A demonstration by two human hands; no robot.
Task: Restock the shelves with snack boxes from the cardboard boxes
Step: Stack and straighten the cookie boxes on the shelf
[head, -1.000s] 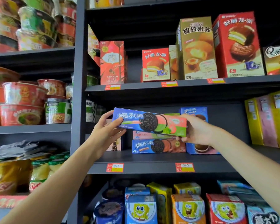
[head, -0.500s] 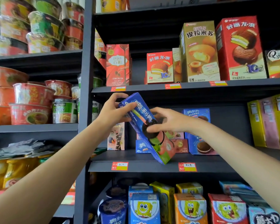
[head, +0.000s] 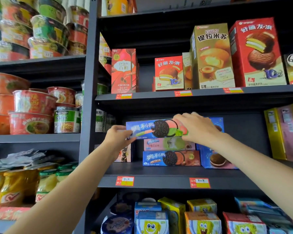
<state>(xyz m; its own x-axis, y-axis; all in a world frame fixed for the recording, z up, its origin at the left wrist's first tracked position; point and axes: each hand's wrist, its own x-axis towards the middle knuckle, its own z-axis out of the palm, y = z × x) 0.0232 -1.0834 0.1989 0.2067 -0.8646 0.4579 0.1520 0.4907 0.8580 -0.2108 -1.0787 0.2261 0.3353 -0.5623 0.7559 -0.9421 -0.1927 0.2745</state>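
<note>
Now, on the middle shelf [head: 159, 173], a blue cookie box [head: 155, 130] is held level between two hands, long side facing out, just above a short stack of cookie boxes [head: 171, 152] that sits toward the shelf's left end. From the left, the left hand [head: 118, 138] has its grip clamped on the box's left end, fingers curled round the short edge, likely to steady it and steer that end. Moving right, the box's printed front faces outward like the ones beneath it, which suggests it is being lined up to lie flat as the next layer. Further right, the right hand [head: 195, 128] lies over the top and right end of the box, fingers curled over it and gripping, apparently to guide it back and down onto the stack. Whether the box already touches the pink one below is hard to tell. Just to the right stands a blue pie box [head: 215, 157], partly hidden by the right wrist.
</note>
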